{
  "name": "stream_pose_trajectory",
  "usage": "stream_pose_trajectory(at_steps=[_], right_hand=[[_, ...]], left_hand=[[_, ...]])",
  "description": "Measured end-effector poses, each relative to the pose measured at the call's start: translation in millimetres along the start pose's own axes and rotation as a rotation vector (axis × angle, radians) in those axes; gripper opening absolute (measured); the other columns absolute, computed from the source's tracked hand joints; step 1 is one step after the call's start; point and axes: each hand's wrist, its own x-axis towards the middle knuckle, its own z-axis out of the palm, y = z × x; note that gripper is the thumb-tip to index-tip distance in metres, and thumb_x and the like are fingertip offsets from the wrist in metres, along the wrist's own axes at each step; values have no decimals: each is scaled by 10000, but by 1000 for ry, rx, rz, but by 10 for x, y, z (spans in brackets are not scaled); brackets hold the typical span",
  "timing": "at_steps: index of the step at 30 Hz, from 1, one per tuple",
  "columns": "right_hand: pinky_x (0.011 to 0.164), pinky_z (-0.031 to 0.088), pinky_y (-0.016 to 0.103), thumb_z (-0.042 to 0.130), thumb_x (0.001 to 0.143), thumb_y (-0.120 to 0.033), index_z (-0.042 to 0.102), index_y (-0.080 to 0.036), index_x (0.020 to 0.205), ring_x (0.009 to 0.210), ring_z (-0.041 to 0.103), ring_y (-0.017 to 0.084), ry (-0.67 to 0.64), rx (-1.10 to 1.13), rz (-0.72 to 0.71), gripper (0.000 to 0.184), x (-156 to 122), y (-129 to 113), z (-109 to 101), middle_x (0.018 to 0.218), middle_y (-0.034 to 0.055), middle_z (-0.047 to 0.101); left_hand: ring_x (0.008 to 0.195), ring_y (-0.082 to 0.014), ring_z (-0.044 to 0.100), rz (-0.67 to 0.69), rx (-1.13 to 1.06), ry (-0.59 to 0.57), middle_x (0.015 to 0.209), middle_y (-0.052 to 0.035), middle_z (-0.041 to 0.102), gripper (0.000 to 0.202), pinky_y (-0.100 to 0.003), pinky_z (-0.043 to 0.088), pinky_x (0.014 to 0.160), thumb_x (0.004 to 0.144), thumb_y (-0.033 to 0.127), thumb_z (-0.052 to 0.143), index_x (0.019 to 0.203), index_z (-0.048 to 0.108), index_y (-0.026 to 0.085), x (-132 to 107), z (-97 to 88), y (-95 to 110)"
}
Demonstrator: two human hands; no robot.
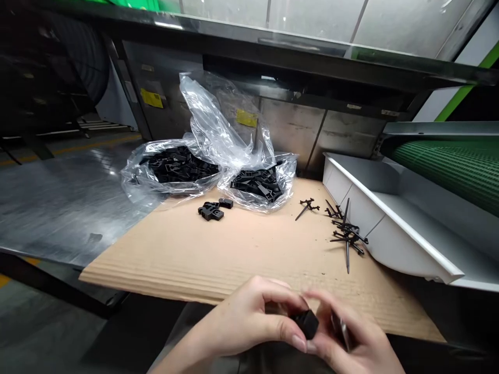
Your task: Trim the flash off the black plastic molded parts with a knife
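Observation:
Low in the head view, just past the near edge of the cardboard sheet, my left hand (259, 317) pinches a small black plastic block (307, 324) between thumb and fingers. My right hand (346, 335) is curled close against the block's right side, its thumb tip at the block's lower edge. Motion blurs its fingers. Something dark and shiny shows inside the right hand, too unclear to name. Several similar black blocks (212, 210) lie in a small pile on the cardboard. Thin branched black plastic pieces (346, 234) lie scattered at the right.
Two clear plastic bags (230, 140) full of black parts stand behind the pile. A light grey tray (390, 223) borders the cardboard sheet (249, 244) on the right, below a green conveyor belt (460, 166). A metal table (78, 208) extends left, and a metal shelf (273, 44) crosses above.

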Motion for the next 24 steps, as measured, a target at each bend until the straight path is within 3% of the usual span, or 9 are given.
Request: stream_pose_trajectory(at_steps=[3, 6, 10, 15, 19, 24], right_hand=[[539, 505, 152, 531, 816, -397, 480, -245, 1268, 626, 637, 118, 3, -122, 51, 480, -8, 68, -67, 787, 11, 649], [690, 513, 165, 445, 872, -326, 549, -276, 1194, 831, 650, 135, 64, -198, 11, 342, -56, 94, -25, 941, 27, 663], [640, 504, 218, 484, 852, -200, 641, -222, 993, 729, 636, 158, 93, -221, -99, 212, -111, 100, 103, 787, 40, 659], [566, 457, 240, 508, 830, -110, 604, -179, 1007, 644, 583, 150, 79, -319, -247, 213, -91, 123, 137, 718, 48, 614], [547, 435, 239, 482, 849, -119, 599, -176, 995, 618, 557, 140, 43, -355, -233, 196, -87, 109, 137, 705, 46, 593], [543, 406, 243, 479, 855, -126, 605, -176, 920, 597, 536, 137, 109, -355, -182, 151, -98, 114, 170, 683, 39, 583]], left_hand=[[757, -138, 577, 45, 71, 248, 805, 1, 647, 168, -186, 437, 682, 719, 158, 664, 882, 697, 184, 20, 82, -115], [846, -155, 604, 152, 217, 429, 911, -21, 669, 210, -194, 451, 745, 772, 139, 585, 957, 671, 190, 26, 130, -238], [839, -145, 631, 232, 293, 436, 911, -24, 686, 203, -167, 484, 722, 787, 106, 540, 925, 668, 181, 33, 119, -306], [825, -145, 659, 286, 344, 438, 908, -20, 713, 213, -167, 503, 727, 791, 89, 535, 934, 666, 177, 27, 96, -318], [798, -140, 669, 352, 395, 444, 893, -9, 718, 226, -177, 506, 728, 796, 78, 528, 946, 656, 189, 28, 108, -342], [775, -142, 673, 467, 454, 468, 859, -29, 716, 214, -171, 497, 714, 797, 54, 532, 952, 642, 153, 34, 120, -351]])
